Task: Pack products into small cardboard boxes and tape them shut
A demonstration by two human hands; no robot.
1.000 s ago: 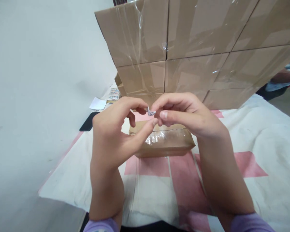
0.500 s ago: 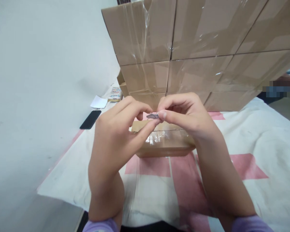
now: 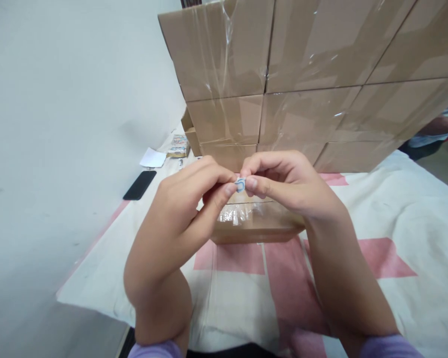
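Observation:
Between my two hands is a small whitish piece with blue markings (image 3: 240, 185), like a small sticker or slip of paper; its exact kind is too small to tell. The thumb and forefinger of my left hand (image 3: 188, 201) pinch its left side. My right hand (image 3: 291, 184) pinches its right side, fingertips almost meeting those of the left. Below and behind the hands sits a taped cardboard box (image 3: 259, 221) on the cloth, its upper part partly covered by my fingers.
Stacked cardboard boxes (image 3: 306, 114) wrapped in clear film rise behind. At left lie a black phone (image 3: 140, 185), a white paper (image 3: 153, 158) and a printed packet (image 3: 179, 145) beside the wall (image 3: 59, 124). A white and pink cloth (image 3: 239, 293) covers the surface. Part of a person (image 3: 438, 127) shows far right.
My left thumb and forefinger have closed together on the small piece. It has turned, from a greyish side to a white face with blue markings. Both hands have dipped slightly.

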